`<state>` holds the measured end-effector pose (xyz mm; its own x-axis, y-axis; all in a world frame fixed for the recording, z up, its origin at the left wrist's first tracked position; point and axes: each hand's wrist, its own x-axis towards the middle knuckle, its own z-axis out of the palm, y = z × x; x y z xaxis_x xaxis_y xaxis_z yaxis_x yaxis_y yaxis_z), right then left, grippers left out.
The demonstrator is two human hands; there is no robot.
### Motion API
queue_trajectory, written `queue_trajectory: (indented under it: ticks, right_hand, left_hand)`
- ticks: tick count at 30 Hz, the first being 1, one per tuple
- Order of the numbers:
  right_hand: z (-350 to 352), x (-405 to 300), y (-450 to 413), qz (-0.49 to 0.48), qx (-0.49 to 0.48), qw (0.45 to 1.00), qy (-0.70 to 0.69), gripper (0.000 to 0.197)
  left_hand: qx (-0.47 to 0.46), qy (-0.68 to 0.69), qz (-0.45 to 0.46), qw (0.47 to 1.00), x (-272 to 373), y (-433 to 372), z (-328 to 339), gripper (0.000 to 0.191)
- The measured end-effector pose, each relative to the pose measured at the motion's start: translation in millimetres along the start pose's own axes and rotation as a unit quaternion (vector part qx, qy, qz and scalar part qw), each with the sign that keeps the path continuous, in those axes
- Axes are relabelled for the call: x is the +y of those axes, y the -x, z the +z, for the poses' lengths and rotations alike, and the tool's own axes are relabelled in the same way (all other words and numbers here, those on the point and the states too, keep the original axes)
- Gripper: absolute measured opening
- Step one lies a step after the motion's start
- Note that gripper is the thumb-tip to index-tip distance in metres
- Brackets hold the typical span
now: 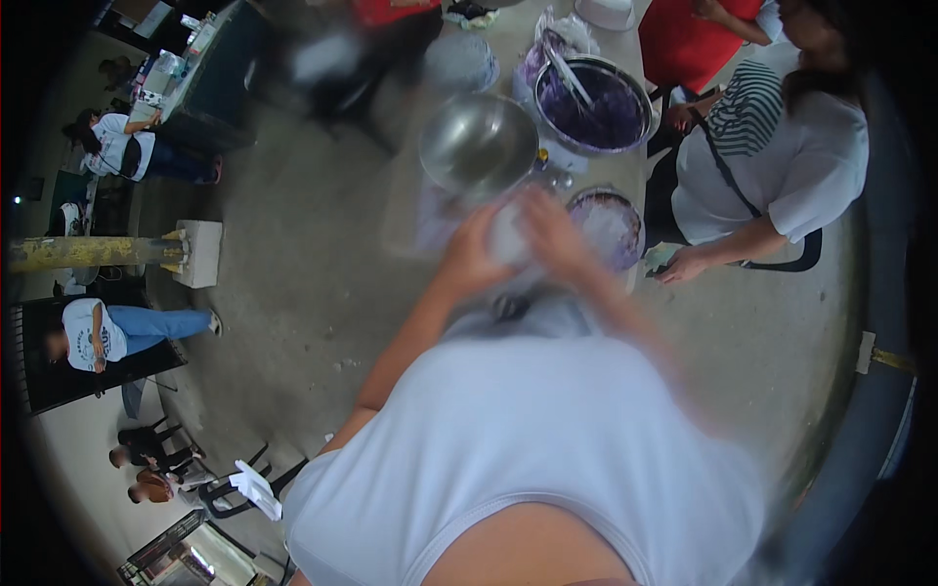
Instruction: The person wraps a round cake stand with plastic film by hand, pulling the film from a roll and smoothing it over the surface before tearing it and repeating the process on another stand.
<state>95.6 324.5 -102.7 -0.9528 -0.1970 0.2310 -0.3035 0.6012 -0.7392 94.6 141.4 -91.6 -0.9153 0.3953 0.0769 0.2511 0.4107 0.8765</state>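
Note:
My left hand [475,249] curls around a whitish, see-through thing [508,236] at the table's near end; blur hides whether it is a tub or a bag. Against its other side is my right hand [549,223], smeared by motion, so its grip is unclear. Just beyond both hands stands a wide stainless steel mixing bowl [480,146]. To the right of my right hand sits a round container [607,225] with white and purple contents. Farther back, a metal pot [640,84] holds a thick purple mixture, with a metal utensil [570,79] leaning in it.
Clear plastic bags [560,33] and a white tub [605,13] stand at the table's far end. At the right edge, a person [791,161] sits close by, paper in hand [681,264]. A yellow post on a concrete block [198,253] rises at left.

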Motion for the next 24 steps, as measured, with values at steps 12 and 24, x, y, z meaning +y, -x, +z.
queue_trajectory:
  ticks: [12,24]
  right_hand:
    - [-29.5,-23.6,-2.7,-0.05,-0.074,0.975,-0.202,0.07]
    - [-78.3,-46.0,-10.4,0.004,0.084,0.945,-0.317,0.083]
  left_hand:
    - [0.035,0.259,-0.005,0.965,-6.9,4.3,-27.6,0.087]
    - [0.03,0.392,-0.086,0.915,-39.7,14.4,-14.2,0.1]
